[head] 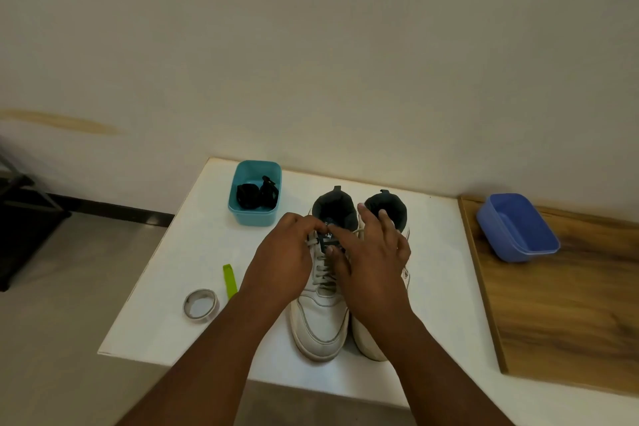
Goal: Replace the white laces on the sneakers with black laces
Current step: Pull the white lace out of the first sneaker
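Left hand (287, 252): fingers curled together, fingertips pinching the white laces (323, 275) at the top eyelets of the left sneaker (320, 322). Right hand (371, 252): thumb and forefinger reaching across to the same knot area at the tongue, the other fingers spread apart and raised over the collar of the right sneaker (368, 339); whether thumb and forefinger actually clamp the lace, cannot tell.

Both sneakers side by side and touching, toes pointing to 6 o'clock, dark-lined openings toward 12 o'clock, standing upright on the white table (432, 270). White laces on the left sneaker threaded down the front below the hands; lacing of the right sneaker mostly hidden under the right hand.

At 11 o'clock from the sneakers, near the table's far edge: a teal bin (242, 214) holding the coiled black laces (257, 195). At 8 o'clock, near the left forearm: a green strip (229, 278) lying flat, and just beyond it toward 8 o'clock a roll of tape (200, 303). At 3 o'clock, well apart on a wooden board (570, 322): a blue bin (518, 228), tilted.
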A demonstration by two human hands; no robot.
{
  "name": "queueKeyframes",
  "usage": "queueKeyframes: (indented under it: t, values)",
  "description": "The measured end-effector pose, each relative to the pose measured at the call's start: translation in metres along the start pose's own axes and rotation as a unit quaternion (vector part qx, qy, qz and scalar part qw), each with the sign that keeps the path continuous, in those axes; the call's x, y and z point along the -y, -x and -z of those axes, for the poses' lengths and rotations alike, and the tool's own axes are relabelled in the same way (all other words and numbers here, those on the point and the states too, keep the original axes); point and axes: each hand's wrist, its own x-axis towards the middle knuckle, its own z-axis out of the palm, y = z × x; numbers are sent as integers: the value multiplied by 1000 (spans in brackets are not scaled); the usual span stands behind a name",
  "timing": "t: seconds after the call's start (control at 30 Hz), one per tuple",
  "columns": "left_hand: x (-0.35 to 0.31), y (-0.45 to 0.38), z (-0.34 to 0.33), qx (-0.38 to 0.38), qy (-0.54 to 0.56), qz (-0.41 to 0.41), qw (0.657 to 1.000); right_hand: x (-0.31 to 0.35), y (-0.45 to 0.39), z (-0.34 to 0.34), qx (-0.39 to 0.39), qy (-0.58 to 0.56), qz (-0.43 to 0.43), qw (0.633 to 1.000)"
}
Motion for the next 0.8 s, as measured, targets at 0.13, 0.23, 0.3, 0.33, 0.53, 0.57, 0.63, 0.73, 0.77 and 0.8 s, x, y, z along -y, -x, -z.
queueKeyframes:
  t: [0.13, 0.23, 0.3, 0.33, 0.53, 0.57, 0.63, 0.73, 0.77, 0.8]
  values:
    - [-2, 0, 3, 2, -1, -4, 1000, -1, -7, 6, -81, -29, -29, 996]
    - [-4, 0, 2, 3, 4, -5, 1000, -4, -7, 3, -76, -19, -19, 997]
    - [-5, 1, 1, 3, 10, -4, 1000, -4, -3, -4, -36, -2, -12, 999]
    - [-5, 1, 2, 4, 13, -4, 1000, -3, -2, -6, -26, -4, -10, 1000]
    - [-4, 2, 6, 3, 29, -5, 1000, 2, -10, 24, -186, -117, -131, 967]
    - [-4, 3, 6, 4, 27, -3, 1000, 2, -11, 30, -219, -178, -163, 945]
    - [-6, 3, 6, 10, 20, 0, 1000, 4, -11, 43, -244, -344, -204, 883]
    - [-9, 4, 3, 7, 15, -5, 1000, 5, -9, 55, -251, -518, -204, 792]
    - [-10, 4, 2, 11, 0, -7, 1000, 5, -8, 58, -260, -541, -195, 776]
    - [-11, 5, 1, 21, -22, -10, 1000, 4, -8, 59, -270, -553, -182, 767]
